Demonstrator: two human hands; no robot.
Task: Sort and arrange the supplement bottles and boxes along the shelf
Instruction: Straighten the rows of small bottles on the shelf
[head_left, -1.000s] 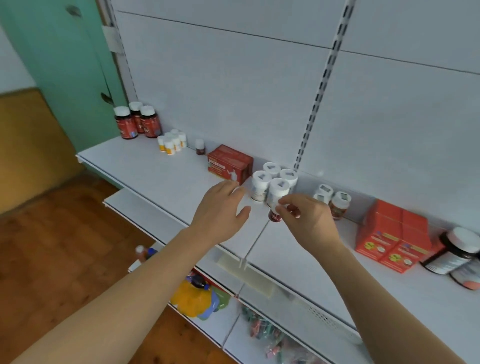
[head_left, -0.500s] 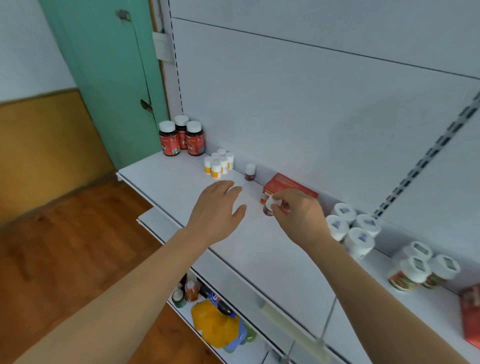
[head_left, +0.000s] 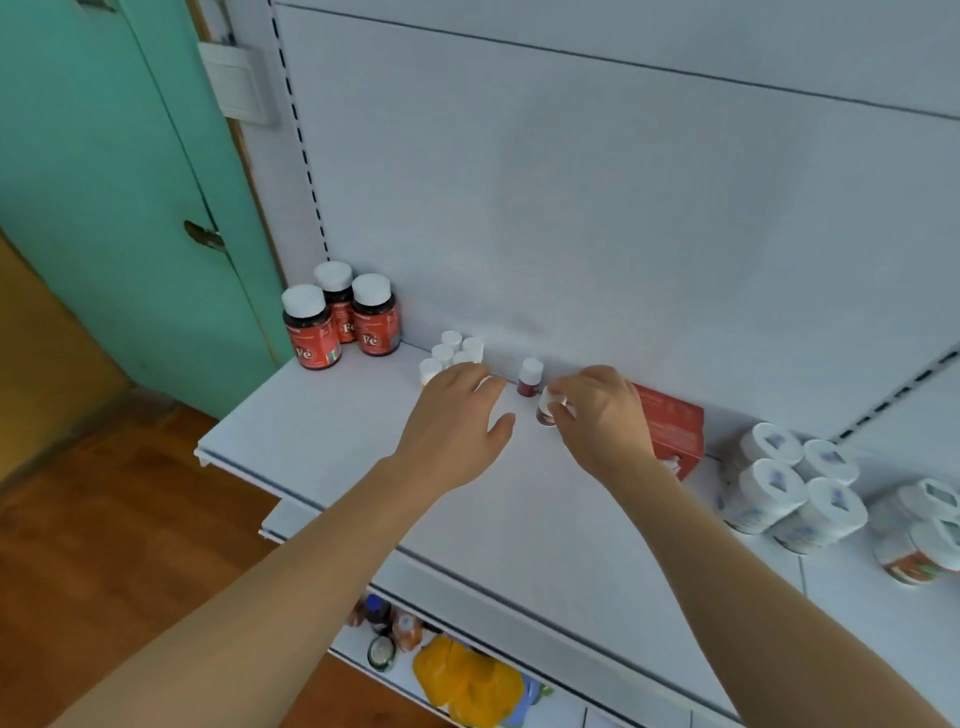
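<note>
**Small red bottle carried left to join its twin**

The white shelf (head_left: 322, 441) ran along the wall, with three big red bottles (head_left: 340, 325) at its left end and a red box (head_left: 672, 426) lying further right. Beyond the box stood a group of white tubs (head_left: 789, 493). A cluster of little white-capped bottles (head_left: 452, 351) sat near the back.

A second earlier the right hand (head_left: 602, 421) was over by the white tubs; since then it had travelled left, past the box. Its fingertips pinched a small red bottle (head_left: 546, 410), now just beside a matching bottle (head_left: 531, 378) at the back wall. Whether it had touched down, I could not tell. The left hand (head_left: 457, 415) hovered alongside, fingers relaxed and slightly spread, holding nothing. The pairing looked nearly done.
</note>
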